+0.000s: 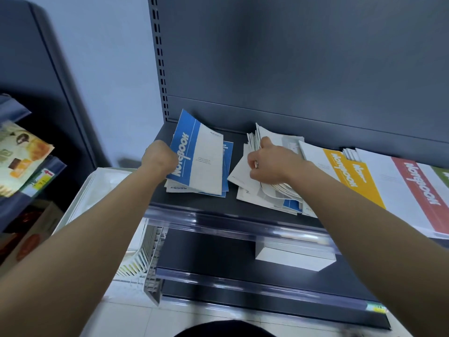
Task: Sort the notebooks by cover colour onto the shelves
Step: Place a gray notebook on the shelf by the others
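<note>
On the head cam, our left hand (159, 155) grips a blue notebook (194, 156) by its left edge. Its long axis runs near to far, tipped up over the blue stack (228, 164) at the shelf's (194, 204) left end. Our right hand (269, 164), just right of it, curls its fingers into the fanned pile (264, 193). Yellow notebooks (352, 183) and a red notebook (422, 190) lie further right.

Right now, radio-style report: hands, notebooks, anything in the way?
Left hand grips a blue notebook over the blue pile. Right hand grips a sheaf in the mixed pile. Nothing in the way.
</note>
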Available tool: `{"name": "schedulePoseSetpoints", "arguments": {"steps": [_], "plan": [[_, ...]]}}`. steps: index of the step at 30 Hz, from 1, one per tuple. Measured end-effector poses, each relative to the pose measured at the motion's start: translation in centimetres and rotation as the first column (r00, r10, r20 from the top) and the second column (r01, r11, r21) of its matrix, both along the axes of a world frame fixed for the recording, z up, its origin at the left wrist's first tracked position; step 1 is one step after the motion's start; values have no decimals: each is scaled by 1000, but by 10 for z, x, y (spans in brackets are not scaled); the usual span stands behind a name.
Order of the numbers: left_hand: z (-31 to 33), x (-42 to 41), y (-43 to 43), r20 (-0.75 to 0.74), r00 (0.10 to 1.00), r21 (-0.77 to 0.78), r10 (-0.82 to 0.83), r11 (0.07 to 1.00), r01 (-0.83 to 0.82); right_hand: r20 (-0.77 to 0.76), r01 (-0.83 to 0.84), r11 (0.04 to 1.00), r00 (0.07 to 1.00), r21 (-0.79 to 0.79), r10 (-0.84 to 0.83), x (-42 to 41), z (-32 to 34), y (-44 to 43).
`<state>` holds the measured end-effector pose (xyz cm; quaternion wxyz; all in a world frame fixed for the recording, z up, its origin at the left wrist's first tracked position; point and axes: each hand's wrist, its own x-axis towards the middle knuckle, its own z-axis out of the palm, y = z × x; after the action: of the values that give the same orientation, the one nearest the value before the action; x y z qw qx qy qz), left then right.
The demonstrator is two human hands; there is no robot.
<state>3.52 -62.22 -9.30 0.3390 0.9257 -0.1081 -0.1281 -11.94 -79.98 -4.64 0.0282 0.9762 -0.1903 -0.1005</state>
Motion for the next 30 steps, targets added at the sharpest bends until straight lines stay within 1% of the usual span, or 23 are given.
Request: {"name": "schedulePoseSetpoints", "arguments": {"steps": [3,8,12,15,18,21,25,26,28,30], "plan": [[1,1,6,7,999,26,37,999,-37,-20,0,1000,1000,-14,0,1,-1,3],[-4,3,11,-21,999,52,31,998,-30,-17,10,1000,1000,-12,-10,3,-2,4],[-4,9,8,11,999,39,-41,998,41,-8,9,1000,1000,-25,-9,4,-4,3],[0,14,7,57,989,122,-138,984,130,-18,7,1000,1000,-28,-7,5,-5,2],[5,13,7,178,971,269,-160,957,108,-24,9,1000,1000,-23,-10,7,-4,1],[8,12,8,345,918,386,-196,921,52,-27,12,1000,1000,-23,-13,8,-3,1],[11,20,8,543,800,444,-255,896,-16,-33,12,1000,999,-19,-12,9,-2,0],[11,22,7,563,776,446,-285,895,5,-37,13,1000,999,-16,-14,10,-2,0],[10,24,3,563,738,423,-372,897,130,-46,16,1000,999,-11,-16,11,-1,0],[5,23,-5,571,704,340,-422,902,265,-54,18,1000,998,-9,-18,12,-1,1]]}}
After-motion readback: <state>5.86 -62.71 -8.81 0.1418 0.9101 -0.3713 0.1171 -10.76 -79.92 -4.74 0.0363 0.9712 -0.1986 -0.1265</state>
